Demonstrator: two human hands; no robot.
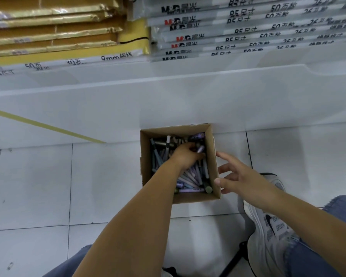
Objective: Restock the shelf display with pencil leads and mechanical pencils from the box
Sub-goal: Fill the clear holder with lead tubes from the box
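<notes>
An open cardboard box [213, 156] is seen on the tiled floor [38, 186], set against the white base of the shelf [168, 100]. It is filled with a loose heap of pencils [190, 177] in purple, grey and pale tones, lying crosswise over one another; single items cannot be told apart as pencils or lead cases.

The left hand [185, 156] is reached down into the box, palm down, with its fingers curled among the heap near the far right corner. A purple piece [200, 149] is seen just at the fingertips, but whether the grip is clenched on it cannot be told, since the fingers are partly buried and blurred.

The right hand [238, 176] is held just beside the box's right wall, outside it, with fingers spread and nothing in its grip. The thumb is seen close to the near right corner of the box; contact with the cardboard cannot be confirmed.

Above, on the shelf, stacks of packs [248, 27] in clear wrapping with printed labels are laid flat on the right, and yellow and brown packs [54, 33] are stacked on the left. A white shoe [268, 222] and blue jeans [338, 208] are seen at the lower right, beside the box.
</notes>
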